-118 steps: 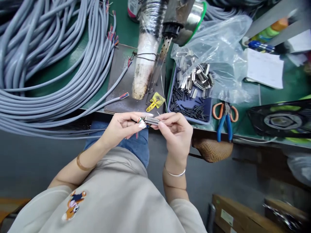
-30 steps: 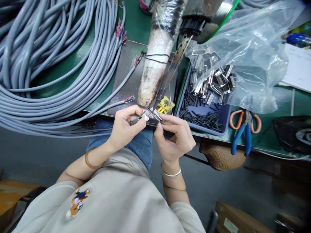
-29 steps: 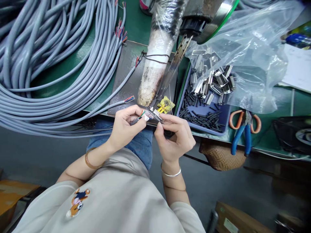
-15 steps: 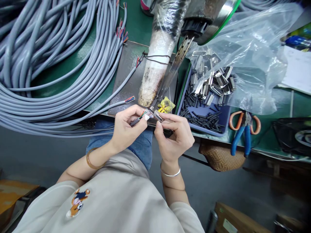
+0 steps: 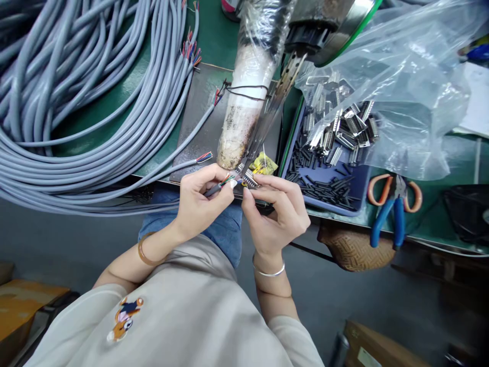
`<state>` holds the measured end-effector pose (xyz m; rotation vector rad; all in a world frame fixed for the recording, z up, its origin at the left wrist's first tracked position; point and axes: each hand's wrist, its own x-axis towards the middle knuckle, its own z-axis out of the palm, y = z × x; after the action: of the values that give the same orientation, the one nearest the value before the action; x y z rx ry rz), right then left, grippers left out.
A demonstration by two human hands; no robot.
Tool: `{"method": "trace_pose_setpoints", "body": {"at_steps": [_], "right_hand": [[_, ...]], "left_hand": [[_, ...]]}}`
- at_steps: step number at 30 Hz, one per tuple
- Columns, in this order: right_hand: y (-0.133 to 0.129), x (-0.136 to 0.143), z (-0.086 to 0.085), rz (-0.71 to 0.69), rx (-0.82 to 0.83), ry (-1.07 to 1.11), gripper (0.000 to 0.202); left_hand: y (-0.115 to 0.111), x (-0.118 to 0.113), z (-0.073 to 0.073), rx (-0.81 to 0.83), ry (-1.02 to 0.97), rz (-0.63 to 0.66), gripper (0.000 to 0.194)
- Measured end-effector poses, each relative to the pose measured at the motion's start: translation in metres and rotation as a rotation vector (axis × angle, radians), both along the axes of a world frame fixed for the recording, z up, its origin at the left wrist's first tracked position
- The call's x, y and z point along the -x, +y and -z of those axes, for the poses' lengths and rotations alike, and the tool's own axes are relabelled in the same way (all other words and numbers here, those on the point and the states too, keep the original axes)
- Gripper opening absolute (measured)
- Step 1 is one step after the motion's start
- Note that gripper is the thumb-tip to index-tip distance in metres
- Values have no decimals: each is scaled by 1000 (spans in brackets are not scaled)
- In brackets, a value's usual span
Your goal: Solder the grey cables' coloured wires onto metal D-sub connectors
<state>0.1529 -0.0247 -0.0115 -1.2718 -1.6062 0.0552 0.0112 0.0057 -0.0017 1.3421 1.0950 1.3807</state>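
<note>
My left hand pinches the stripped end of a grey multi-core cable, its thin coloured wires fanning out past the thumb. Between thumb and fingers, my right hand grips a metal multi-pin connector, whose row of contacts faces the wires. Some wire ends lie against the connector; whether they are joined I cannot tell. Just above it are the metal tip of a soldering tool and a white, scorched, plastic-wrapped tube. A yellow sponge-like piece lies behind the connector.
Coiled grey cables fill the left. To the right, a blue tray holds black tubing pieces and several connectors, under a clear plastic bag. Pliers with blue handles rest by the table edge.
The view has shifted slightly, so the tray and pliers sit further right. Both hands keep their grips, and the connector has turned a little near the tool's tip.
</note>
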Motion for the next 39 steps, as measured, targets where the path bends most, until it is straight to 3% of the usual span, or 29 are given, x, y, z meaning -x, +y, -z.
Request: {"method": "trace_pose_setpoints", "body": {"at_steps": [8,19,25,39], "right_hand": [[-7,-1,5,14,-23,-69,15],[0,3,-4,30,15,-6,18],[0,3,-6,34,10,-2,18],[-3,-1,2,6,12,-35,19]], "left_hand": [[-3,2,2,54,15,59,15],[-3,1,5,-160,118,15,9],[-1,1,3,-198,123,1,9],[-4,2,3,41,81,47,11]]}}
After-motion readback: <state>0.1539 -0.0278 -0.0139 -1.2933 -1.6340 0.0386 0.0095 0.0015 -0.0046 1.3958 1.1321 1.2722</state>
